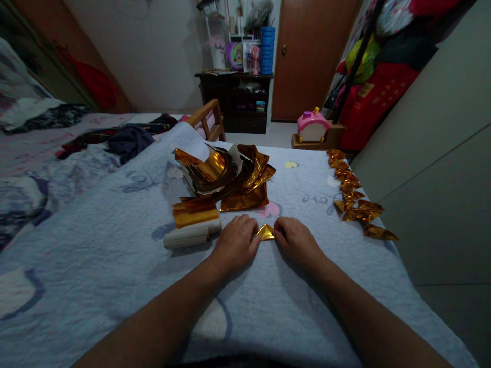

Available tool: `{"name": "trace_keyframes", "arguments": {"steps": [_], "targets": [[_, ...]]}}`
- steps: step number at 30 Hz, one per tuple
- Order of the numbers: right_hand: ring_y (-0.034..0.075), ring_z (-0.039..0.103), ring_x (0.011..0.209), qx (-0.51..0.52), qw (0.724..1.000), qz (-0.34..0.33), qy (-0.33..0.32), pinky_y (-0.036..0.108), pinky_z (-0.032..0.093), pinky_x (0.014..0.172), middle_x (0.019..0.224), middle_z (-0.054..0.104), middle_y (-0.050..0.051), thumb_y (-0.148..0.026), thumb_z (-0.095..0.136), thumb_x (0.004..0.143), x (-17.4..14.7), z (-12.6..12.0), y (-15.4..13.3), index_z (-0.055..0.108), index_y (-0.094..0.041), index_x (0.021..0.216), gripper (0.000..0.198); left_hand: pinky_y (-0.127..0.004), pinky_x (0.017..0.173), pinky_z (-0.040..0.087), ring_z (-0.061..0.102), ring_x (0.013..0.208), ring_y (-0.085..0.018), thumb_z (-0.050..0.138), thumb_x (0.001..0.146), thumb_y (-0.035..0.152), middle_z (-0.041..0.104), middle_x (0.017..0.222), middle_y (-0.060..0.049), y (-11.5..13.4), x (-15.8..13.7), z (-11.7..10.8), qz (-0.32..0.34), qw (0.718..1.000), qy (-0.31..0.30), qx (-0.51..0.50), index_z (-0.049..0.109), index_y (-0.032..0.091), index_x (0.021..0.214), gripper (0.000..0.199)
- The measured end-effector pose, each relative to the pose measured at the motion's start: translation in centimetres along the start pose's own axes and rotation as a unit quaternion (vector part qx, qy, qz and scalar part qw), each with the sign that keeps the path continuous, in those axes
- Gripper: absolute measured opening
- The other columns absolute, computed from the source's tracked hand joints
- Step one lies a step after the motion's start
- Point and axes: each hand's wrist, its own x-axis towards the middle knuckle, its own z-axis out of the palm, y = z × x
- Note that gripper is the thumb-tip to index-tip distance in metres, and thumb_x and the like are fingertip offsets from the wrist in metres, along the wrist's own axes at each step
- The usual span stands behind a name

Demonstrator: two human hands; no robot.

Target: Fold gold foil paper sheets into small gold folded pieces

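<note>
Between my two hands, a small piece of gold foil paper (266, 232) is folded to a peaked, triangle-like shape on the blue bedspread. My left hand (238, 236) pinches its left corner, fingers curled. At the right corner, my right hand (294, 238) grips it with thumb and bent fingers. Just beyond lies a loose, curved stack of gold foil sheets (215, 166), with a flat foil sheet (245, 199) at its near side. Left of my left hand are a curled foil sheet (196, 213) and a grey-white roll (187, 238).
Folded gold foil pieces (351, 197) run in a row along the right edge of the bedspread (126, 266). Dark clothes (132, 142) lie at the left. Beyond the far edge stand a wooden chair (210, 120), a pink toy (312, 127) and a dark cabinet (245, 107).
</note>
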Motion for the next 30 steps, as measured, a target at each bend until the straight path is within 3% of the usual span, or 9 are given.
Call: {"name": "trace_keyframes", "arguments": {"steps": [8, 14, 22, 27, 30], "targets": [[0.020, 0.056, 0.083, 0.002, 1.000, -0.017, 0.008, 0.031, 0.038, 0.075, 0.088, 0.066, 0.007, -0.016, 0.057, 0.092, -0.1, 0.3, 0.4, 0.062, -0.018, 0.087, 0.007, -0.038, 0.085, 0.040, 0.053, 0.097, -0.026, 0.060, 0.093, 0.036, 0.060, 0.097, -0.007, 0.4, 0.5, 0.2, -0.041, 0.999, 0.003, -0.029, 0.062, 0.018, 0.088, 0.019], [0.019, 0.055, 0.081, 0.025, 0.999, -0.033, 0.024, 0.031, 0.038, 0.073, 0.085, 0.063, 0.005, -0.015, 0.059, 0.089, -0.1, 0.7, 0.8, 0.060, -0.019, 0.085, 0.005, -0.036, 0.085, 0.038, 0.053, 0.099, -0.025, 0.067, 0.086, 0.029, 0.061, 0.096, -0.004, 0.3, 0.6, 0.2, -0.047, 0.995, -0.005, -0.093, 0.061, 0.019, 0.085, 0.011], [0.019, 0.056, 0.082, 0.092, 0.993, -0.073, 0.016, 0.032, 0.041, 0.075, 0.086, 0.062, 0.005, -0.020, 0.060, 0.092, -0.3, -0.2, 0.6, 0.064, -0.018, 0.087, 0.007, -0.028, 0.069, 0.036, 0.052, 0.074, -0.016, 0.064, 0.088, 0.027, 0.057, 0.076, 0.002, 0.3, 0.8, -0.1, -0.025, 0.965, 0.006, -0.261, 0.054, 0.019, 0.076, 0.018], [0.018, 0.056, 0.079, 0.142, 0.987, -0.068, 0.019, 0.031, 0.041, 0.074, 0.082, 0.061, 0.003, -0.017, 0.058, 0.090, -0.4, -0.5, 0.7, 0.061, -0.018, 0.082, 0.009, -0.025, 0.065, 0.036, 0.051, 0.069, -0.013, 0.065, 0.087, 0.029, 0.055, 0.074, 0.004, 0.5, 0.7, -0.1, -0.023, 0.944, 0.016, -0.330, 0.056, 0.019, 0.081, 0.015], [0.017, 0.054, 0.076, 0.188, 0.980, -0.064, 0.024, 0.030, 0.040, 0.071, 0.079, 0.060, 0.002, -0.020, 0.055, 0.091, -0.4, -0.6, 0.8, 0.059, -0.019, 0.080, 0.011, -0.025, 0.064, 0.035, 0.050, 0.068, -0.013, 0.061, 0.090, 0.035, 0.055, 0.073, 0.003, 0.6, 0.7, -0.2, -0.017, 0.941, -0.007, -0.337, 0.061, 0.018, 0.082, 0.019]]}}
